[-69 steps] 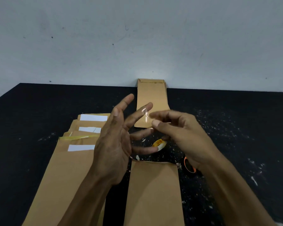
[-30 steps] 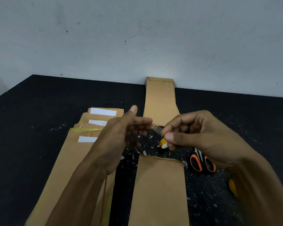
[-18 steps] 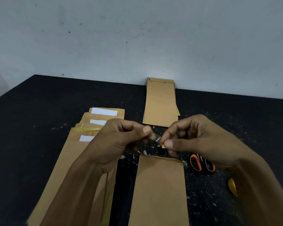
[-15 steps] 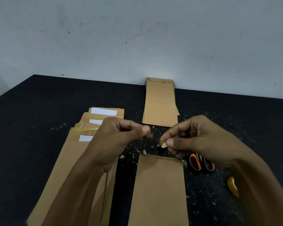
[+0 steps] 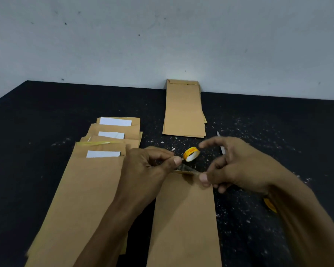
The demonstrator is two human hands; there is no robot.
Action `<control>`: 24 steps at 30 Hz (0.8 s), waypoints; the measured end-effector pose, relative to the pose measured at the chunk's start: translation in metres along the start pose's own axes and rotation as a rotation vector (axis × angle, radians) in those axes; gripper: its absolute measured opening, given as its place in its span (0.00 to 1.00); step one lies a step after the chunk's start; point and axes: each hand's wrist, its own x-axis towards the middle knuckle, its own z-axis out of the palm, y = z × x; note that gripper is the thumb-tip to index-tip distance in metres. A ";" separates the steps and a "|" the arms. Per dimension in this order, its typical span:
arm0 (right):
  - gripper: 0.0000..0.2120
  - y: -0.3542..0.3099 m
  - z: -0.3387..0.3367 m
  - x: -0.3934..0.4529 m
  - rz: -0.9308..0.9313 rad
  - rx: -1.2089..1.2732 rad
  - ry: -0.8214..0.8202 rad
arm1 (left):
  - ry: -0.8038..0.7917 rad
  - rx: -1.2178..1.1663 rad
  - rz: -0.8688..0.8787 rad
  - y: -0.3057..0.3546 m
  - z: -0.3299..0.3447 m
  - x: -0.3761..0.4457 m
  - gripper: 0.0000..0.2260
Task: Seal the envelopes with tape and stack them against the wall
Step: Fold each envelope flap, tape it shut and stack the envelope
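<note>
On the black table point(image 5: 46, 112), your left hand point(image 5: 147, 168) and right hand point(image 5: 237, 166) pinch a tape strip point(image 5: 187, 168) stretched nine-to-three across the envelope point(image 5: 183, 218) mouth, directly below at six.

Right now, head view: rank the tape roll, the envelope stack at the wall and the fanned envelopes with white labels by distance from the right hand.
1. Tape roll: just left of the right hand, by its fingertips.
2. Envelope stack at the wall: beyond the hand, a little left.
3. Fanned envelopes with white labels: far left, past the left hand.
</note>
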 end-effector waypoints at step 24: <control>0.09 0.032 0.029 0.019 0.043 0.057 0.209 | 0.208 0.254 -0.023 -0.009 0.017 -0.032 0.04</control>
